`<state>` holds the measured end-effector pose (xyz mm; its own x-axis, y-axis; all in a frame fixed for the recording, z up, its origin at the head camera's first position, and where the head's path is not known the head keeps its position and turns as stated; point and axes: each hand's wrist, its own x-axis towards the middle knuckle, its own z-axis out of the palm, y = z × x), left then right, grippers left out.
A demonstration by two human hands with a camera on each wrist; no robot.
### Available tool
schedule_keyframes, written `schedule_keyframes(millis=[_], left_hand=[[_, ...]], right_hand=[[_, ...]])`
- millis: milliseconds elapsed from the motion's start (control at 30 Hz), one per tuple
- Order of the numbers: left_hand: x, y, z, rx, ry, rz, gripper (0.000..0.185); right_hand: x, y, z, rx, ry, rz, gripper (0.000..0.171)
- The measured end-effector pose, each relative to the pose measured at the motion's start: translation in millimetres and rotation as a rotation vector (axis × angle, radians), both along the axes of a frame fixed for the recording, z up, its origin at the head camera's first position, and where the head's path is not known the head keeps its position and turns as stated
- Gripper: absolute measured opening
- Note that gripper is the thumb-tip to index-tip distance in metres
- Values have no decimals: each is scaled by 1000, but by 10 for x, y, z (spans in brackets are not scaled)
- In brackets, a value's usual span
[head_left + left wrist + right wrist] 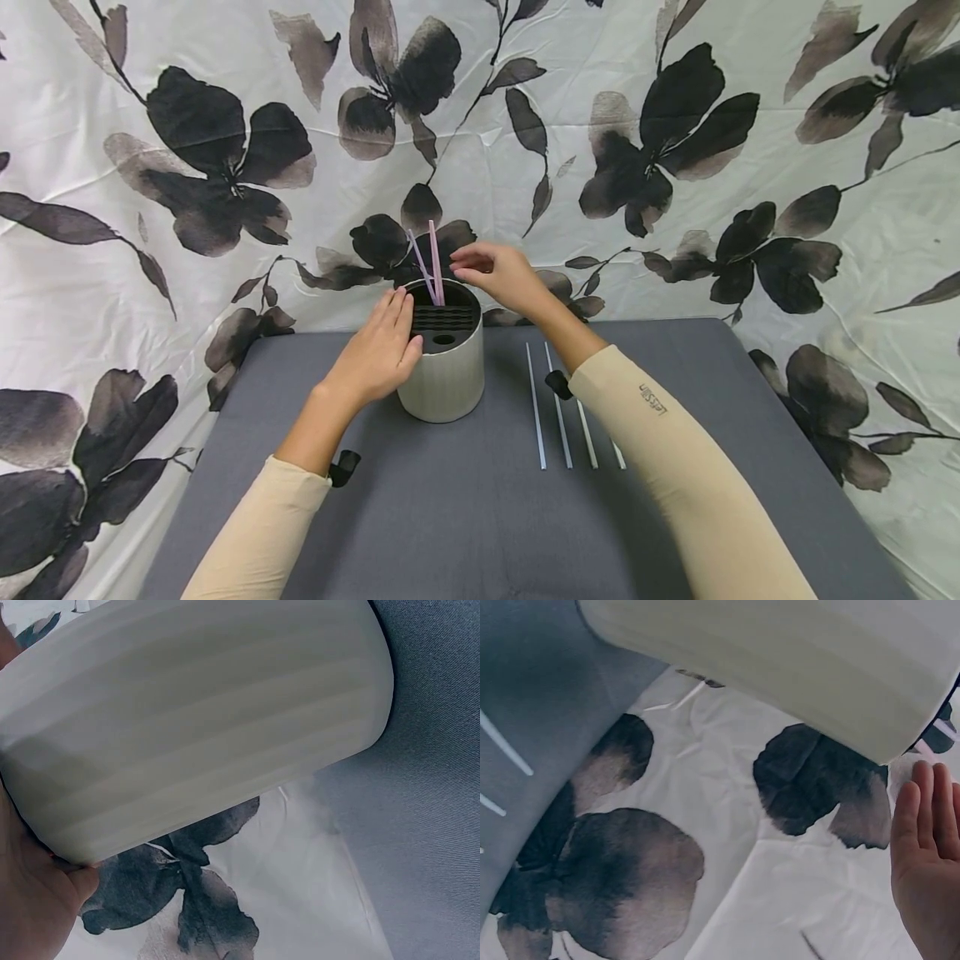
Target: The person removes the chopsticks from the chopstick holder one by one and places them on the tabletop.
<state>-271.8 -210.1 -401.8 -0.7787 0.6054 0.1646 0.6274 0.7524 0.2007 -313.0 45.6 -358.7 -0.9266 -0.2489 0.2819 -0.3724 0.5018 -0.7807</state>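
Observation:
A cream ribbed cylindrical holder (442,387) stands upright, its black slotted insert (444,318) showing at the top. Two straws, one pink (436,262) and one lilac (422,265), rise from the open rear section of the insert. My left hand (375,354) rests along the holder's left rim with fingers extended and thumb at the front edge. Just right of the straws, my right hand (504,275) is raised above the rim, its fingers loosely bent and nothing in them. The right wrist view shows that hand (930,847) beside the holder's top end.
Several thin pale straws (537,417) lie side by side on the grey table (450,517), right of the holder; my right forearm partly covers them. A white floral cloth (510,200) hangs close behind the table.

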Motion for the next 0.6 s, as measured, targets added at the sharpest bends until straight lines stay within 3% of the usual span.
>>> schedule_keyframes(millis=[333, 600], left_hand=[[44, -10, -6, 1, 9, -4, 70], [52, -23, -13, -1, 5, -2, 71]], right_hand=[[-19, -253, 77, 57, -35, 44, 36], [-13, -417, 69, 97, -41, 24, 37]])
